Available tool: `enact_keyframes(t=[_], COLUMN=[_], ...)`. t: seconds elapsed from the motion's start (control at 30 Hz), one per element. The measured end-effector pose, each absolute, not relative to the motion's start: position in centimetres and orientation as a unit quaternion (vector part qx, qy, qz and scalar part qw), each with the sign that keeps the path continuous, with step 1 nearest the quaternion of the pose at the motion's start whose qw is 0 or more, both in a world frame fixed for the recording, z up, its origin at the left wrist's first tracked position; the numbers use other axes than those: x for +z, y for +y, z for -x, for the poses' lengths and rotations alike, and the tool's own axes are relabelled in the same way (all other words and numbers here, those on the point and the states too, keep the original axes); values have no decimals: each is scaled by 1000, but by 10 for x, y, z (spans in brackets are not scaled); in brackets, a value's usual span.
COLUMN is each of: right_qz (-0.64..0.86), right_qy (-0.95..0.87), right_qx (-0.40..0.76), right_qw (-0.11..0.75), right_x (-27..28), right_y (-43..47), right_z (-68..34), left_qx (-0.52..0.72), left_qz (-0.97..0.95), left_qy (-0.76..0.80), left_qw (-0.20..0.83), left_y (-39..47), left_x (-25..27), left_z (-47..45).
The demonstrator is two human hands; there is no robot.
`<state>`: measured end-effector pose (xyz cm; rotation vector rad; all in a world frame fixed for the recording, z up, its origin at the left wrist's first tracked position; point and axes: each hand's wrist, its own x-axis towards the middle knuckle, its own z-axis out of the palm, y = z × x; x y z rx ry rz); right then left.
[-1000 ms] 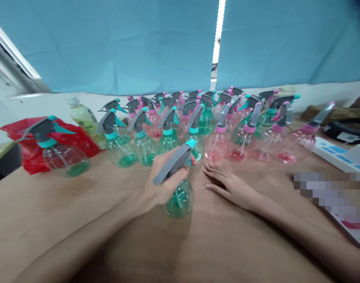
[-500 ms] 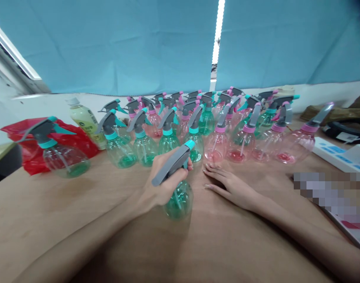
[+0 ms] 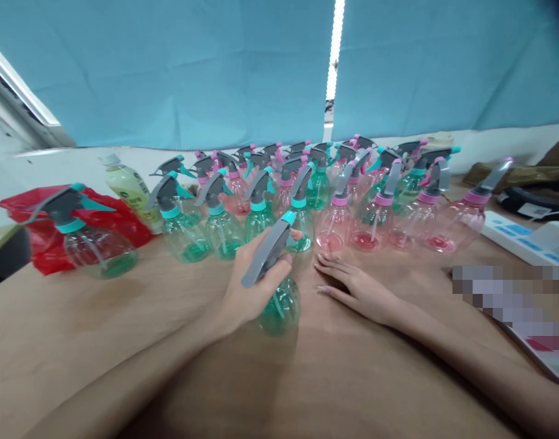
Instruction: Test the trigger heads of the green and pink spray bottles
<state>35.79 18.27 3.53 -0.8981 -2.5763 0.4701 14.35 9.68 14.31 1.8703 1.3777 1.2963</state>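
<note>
My left hand is closed around the neck of a green spray bottle with a grey head and a teal nozzle. The nozzle points away from me, and part of the trigger is hidden by my fingers. Flat on the wooden table lies my right hand, fingers stretched out and holding nothing. Its fingertips are close to a pink spray bottle. Beyond my left hand stand several green spray bottles, among them one with a teal collar.
Several more pink and green spray bottles crowd the back. At the left, a lone green spray bottle stands before a red plastic bag and a pale yellow bottle. A white power strip and a black coil lie on the right.
The held spray bottle has tilted and turned slightly, its nozzle shifting left and its base a little away from me. My right hand stays in place.
</note>
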Motion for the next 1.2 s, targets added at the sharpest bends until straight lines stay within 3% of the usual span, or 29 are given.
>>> enact_keyframes(t=[1.2], right_qz=[316], right_qy=[-912], right_qx=[172], right_qw=[196], right_x=[35], right_y=[183], right_z=[-358], left_qx=[474], left_qz=[-687], left_qy=[493], left_qw=[246], left_y=[98], left_x=[135], left_z=[-137])
